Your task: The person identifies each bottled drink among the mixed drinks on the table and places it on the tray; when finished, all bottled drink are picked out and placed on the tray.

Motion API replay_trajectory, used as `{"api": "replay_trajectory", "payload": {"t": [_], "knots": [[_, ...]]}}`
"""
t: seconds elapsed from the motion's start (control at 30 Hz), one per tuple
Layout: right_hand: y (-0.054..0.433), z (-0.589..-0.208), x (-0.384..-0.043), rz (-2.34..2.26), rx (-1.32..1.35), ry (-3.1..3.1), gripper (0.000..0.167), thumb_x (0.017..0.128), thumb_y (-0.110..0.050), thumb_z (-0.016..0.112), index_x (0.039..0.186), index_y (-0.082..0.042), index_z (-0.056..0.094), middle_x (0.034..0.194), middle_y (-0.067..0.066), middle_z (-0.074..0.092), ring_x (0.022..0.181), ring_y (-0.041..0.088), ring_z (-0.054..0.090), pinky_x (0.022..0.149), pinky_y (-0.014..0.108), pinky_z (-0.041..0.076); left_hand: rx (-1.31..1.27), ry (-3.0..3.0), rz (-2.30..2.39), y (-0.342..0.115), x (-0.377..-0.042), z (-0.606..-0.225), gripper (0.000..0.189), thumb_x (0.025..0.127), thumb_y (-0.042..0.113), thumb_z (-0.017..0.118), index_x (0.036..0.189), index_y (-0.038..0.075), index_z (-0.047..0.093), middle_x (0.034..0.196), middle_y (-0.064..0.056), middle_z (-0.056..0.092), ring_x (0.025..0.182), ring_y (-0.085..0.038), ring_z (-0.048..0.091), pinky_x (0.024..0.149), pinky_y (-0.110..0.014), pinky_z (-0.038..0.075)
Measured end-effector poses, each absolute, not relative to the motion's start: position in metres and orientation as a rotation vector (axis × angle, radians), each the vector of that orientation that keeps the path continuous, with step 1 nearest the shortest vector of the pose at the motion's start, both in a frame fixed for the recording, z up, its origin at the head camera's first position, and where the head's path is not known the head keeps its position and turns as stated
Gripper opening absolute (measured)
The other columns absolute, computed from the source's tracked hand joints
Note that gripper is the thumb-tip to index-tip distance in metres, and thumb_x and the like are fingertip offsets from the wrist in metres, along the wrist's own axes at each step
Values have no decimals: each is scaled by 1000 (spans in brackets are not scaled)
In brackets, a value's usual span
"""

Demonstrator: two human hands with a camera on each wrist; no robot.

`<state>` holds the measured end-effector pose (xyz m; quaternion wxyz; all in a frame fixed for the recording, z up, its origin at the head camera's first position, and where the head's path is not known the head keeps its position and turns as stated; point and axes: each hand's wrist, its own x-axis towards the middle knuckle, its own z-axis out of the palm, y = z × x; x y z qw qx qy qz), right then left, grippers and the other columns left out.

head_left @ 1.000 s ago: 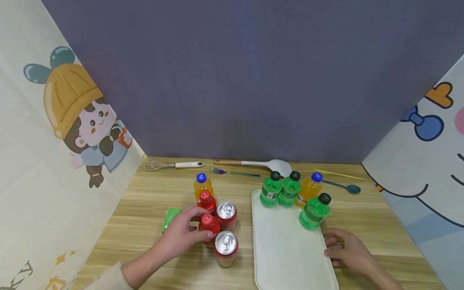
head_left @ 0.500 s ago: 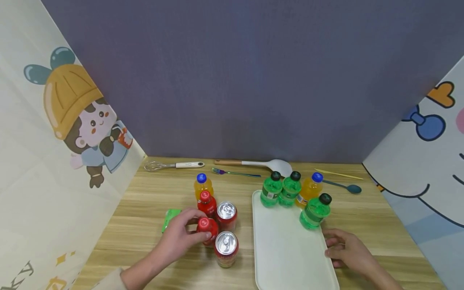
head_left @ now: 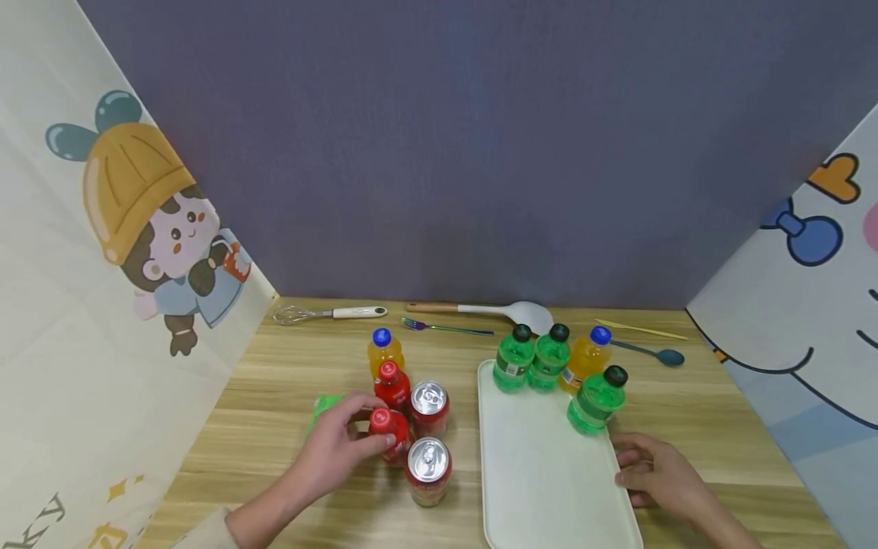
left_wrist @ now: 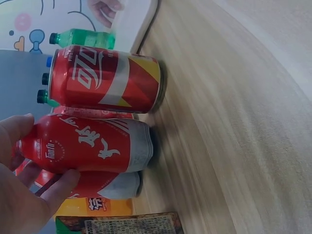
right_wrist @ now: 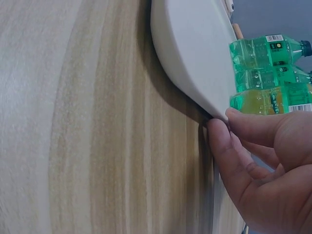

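My left hand [head_left: 336,438] grips a red bottle [head_left: 389,442] by its upper part, thumb on the near side and fingers behind. In the head view the bottle leans a little to the left. Just to its right stand two red soda cans [head_left: 428,469], with silver tops. Behind it is a second red bottle [head_left: 393,389], then an orange drink bottle [head_left: 385,354] with a blue cap. My right hand [head_left: 658,473] pinches the right rim of a white tray [head_left: 549,473] between thumb and fingers, as the right wrist view confirms.
On the tray's far part stand green bottles [head_left: 595,404] and an orange drink bottle [head_left: 586,362]. A green packet [head_left: 325,406] lies partly behind my left hand. Along the back wall are a whisk [head_left: 329,313], a fork [head_left: 446,328], a white spoon [head_left: 528,314] and a dark teal spoon [head_left: 665,356].
The gripped red bottle's cap has moved slightly left and tilted, away from the cans, with my left hand following it. My right hand and the tray have stayed practically still.
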<state>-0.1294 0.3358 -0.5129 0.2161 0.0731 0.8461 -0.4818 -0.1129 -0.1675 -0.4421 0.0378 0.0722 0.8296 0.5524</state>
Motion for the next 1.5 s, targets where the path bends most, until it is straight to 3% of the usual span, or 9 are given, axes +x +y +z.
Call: {"api": "replay_trajectory", "payload": {"t": [0.4,0.6,0.8,1.17,1.5], "knots": [[337,-513,-128,-1338,231,2350,70,87,-2,77,148,5,45,113,15,65,91,23,68,66,41,63,208,2454,1752,-169,-118,-428,35,84,12,84,114,15,68,121,-8,66,115,-33,64,81,-29,61],[339,-515,-127,-1360,187,2340,70,88,-3,77,149,6,43,114,15,64,92,24,68,65,41,62,188,2487,1707,-170,-118,-417,36,85,18,84,117,17,67,120,-5,68,113,-31,64,75,-33,60],[341,-515,-125,-1385,139,2329,71,89,-4,76,149,8,41,114,16,64,92,24,68,64,41,62,155,2575,1726,-171,-121,-400,34,84,20,86,115,18,69,119,-3,68,110,-29,65,78,-34,60],[341,-513,-126,-1387,138,2328,69,89,-5,77,147,7,43,113,15,65,92,24,68,64,42,62,214,2603,1812,-171,-128,-358,36,87,15,83,120,8,70,123,-12,68,112,-33,66,76,-33,63],[341,-517,-127,-1383,137,2335,69,88,-5,77,147,7,43,113,14,65,91,23,67,64,42,62,298,2704,1715,-160,-143,-327,33,87,21,83,117,20,69,114,-2,69,105,-29,65,76,-40,61]]}}
